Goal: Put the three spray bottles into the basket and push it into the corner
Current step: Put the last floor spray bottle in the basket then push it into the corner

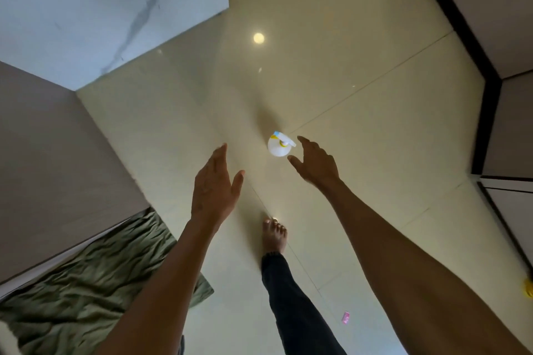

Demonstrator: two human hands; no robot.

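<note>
One white spray bottle with a yellow collar and white-and-blue trigger head stands upright on the cream tiled floor, seen from above. My right hand hovers just right of it, fingers spread and curved toward the bottle, not touching it. My left hand is open and flat, palm inward, a hand's width to the left of the bottle. Neither hand holds anything. No basket and no other spray bottles are visible.
A marble-faced wall and a brown panel stand at left, with a rumpled green cloth below. A dark-trimmed wall and cabinets run along the right. My bare foot stands below the bottle. A small pink scrap lies on the floor.
</note>
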